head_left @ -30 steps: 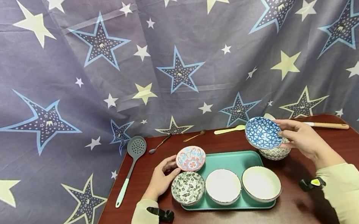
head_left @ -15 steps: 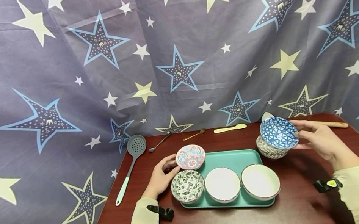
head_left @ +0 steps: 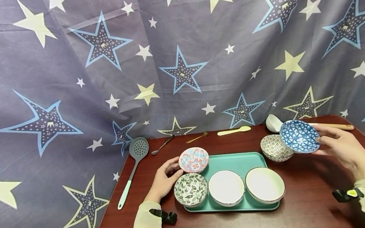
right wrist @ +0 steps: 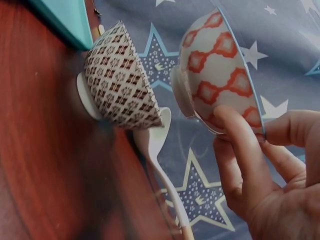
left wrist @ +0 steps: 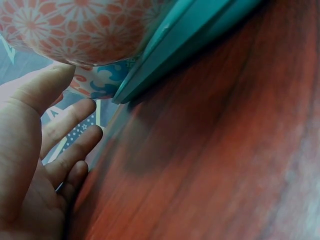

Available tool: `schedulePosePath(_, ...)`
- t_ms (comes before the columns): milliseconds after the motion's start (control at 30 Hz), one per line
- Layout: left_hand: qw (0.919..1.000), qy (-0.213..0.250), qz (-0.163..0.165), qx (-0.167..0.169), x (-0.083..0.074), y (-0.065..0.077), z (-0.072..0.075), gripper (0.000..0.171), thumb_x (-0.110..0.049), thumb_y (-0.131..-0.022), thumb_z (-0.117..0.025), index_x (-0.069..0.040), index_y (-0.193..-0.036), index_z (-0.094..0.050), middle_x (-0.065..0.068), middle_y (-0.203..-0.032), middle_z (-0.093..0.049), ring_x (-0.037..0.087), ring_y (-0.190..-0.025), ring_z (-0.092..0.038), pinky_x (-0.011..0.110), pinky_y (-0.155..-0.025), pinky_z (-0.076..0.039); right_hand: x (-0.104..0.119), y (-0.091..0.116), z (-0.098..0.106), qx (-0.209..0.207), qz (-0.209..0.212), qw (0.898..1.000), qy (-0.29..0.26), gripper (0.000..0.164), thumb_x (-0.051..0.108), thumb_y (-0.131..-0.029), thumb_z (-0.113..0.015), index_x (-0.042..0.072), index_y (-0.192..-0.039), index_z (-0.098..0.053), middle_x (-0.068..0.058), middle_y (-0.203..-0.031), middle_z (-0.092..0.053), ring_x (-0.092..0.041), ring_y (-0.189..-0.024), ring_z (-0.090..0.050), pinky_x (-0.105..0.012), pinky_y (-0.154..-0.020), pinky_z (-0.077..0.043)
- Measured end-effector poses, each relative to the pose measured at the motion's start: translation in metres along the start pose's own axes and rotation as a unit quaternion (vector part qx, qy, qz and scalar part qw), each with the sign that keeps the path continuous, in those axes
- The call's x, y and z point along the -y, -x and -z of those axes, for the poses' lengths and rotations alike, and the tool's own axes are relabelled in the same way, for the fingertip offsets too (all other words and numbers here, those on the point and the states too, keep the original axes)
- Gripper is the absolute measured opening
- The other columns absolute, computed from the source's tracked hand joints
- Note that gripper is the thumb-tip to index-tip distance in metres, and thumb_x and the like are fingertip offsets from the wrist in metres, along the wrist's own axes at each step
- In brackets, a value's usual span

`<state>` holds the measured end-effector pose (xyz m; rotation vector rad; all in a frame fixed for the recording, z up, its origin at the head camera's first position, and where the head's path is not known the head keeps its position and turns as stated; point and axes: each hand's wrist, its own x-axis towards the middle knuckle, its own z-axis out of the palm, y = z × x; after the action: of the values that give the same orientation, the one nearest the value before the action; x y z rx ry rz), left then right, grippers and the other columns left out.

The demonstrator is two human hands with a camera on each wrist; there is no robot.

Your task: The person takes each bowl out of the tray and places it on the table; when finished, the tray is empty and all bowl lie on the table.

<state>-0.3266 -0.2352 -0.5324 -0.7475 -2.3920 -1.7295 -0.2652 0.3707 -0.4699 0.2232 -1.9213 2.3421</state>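
In the head view my right hand [head_left: 341, 146] pinches the rim of a blue-patterned bowl [head_left: 299, 136], held tilted above the table. Its outside, with red diamond shapes, shows in the right wrist view, thumb and fingers at the rim. Just left of it stands a brown-patterned bowl [head_left: 276, 148]. My left hand [head_left: 164, 180] has its fingertips right at a pink-and-blue bowl [head_left: 193, 160] on the back left of the green tray [head_left: 234, 161]. In the left wrist view its fingers are spread and relaxed. A leaf-patterned bowl [head_left: 191, 190] sits in front of that.
Two white bowls [head_left: 226, 188] stand along the tray's front. A slotted spatula [head_left: 130, 168] lies left; a small spoon [head_left: 162, 146], a gold spoon [head_left: 198, 137] and a yellow spreader [head_left: 234, 131] lie along the back. A white ladle [head_left: 273, 122] lies behind the brown-patterned bowl.
My right hand has carried the blue-patterned bowl rightward, from over the brown-patterned bowl to beside it, uncovering that bowl and the ladle. My left hand has stayed in place.
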Motion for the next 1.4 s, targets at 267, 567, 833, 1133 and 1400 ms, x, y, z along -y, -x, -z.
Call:
schedulePosePath(267,1.0,-0.002,0.007,-0.005,-0.004,0.001,-0.002,0.055,-0.008,-0.099,-0.073,0.004,-0.148,-0.053,0.028,-0.128,-0.068,0.046,-0.118,-0.063,0.067,-0.1,-0.044,-0.004,0.015,0.016,-0.049,-0.013,0.998,-0.043,0.047,-0.011,-0.102,-0.055,0.025,-0.121,-0.077,0.004,-0.101,-0.074,-0.013,-0.083,-0.075,-0.034,-0.066,-0.062)
schedulePosePath(567,0.9999,-0.004,0.008,-0.012,-0.003,0.002,-0.003,0.054,-0.007,-0.098,-0.074,0.004,-0.148,-0.054,0.028,-0.126,-0.069,0.046,-0.118,-0.063,0.069,-0.1,-0.043,-0.004,0.024,0.032,-0.058,-0.007,0.995,-0.086,0.05,-0.016,-0.101,-0.05,0.023,-0.116,-0.078,0.002,-0.102,-0.076,-0.015,-0.085,-0.075,-0.036,-0.065,-0.063)
schedulePosePath(833,0.9999,-0.007,0.002,-0.012,-0.001,0.002,-0.003,0.054,-0.006,-0.099,-0.073,0.004,-0.148,-0.054,0.028,-0.127,-0.069,0.046,-0.118,-0.063,0.067,-0.1,-0.044,-0.011,0.028,0.046,-0.072,-0.018,0.995,-0.062,0.045,-0.013,-0.1,-0.055,0.024,-0.114,-0.078,0.007,-0.103,-0.075,-0.014,-0.083,-0.076,-0.037,-0.065,-0.062)
schedulePosePath(1133,0.9998,-0.013,0.006,-0.013,-0.003,0.001,-0.001,0.053,-0.008,-0.099,-0.073,0.003,-0.147,-0.055,0.026,-0.126,-0.07,0.041,-0.117,-0.065,0.063,-0.098,-0.047,-0.02,0.03,0.055,-0.06,-0.032,0.996,-0.057,0.052,-0.014,-0.102,-0.048,0.026,-0.111,-0.079,0.004,-0.099,-0.074,-0.014,-0.082,-0.075,-0.037,-0.066,-0.063)
schedulePosePath(1400,0.9998,-0.012,0.011,-0.012,-0.003,0.001,-0.001,0.053,-0.01,-0.099,-0.074,0.002,-0.147,-0.055,0.025,-0.126,-0.07,0.04,-0.117,-0.066,0.057,-0.098,-0.049,-0.027,0.031,0.06,-0.039,-0.045,0.996,-0.067,0.056,-0.014,-0.103,-0.043,0.027,-0.112,-0.08,0.0,-0.097,-0.073,-0.016,-0.083,-0.075,-0.038,-0.069,-0.063)
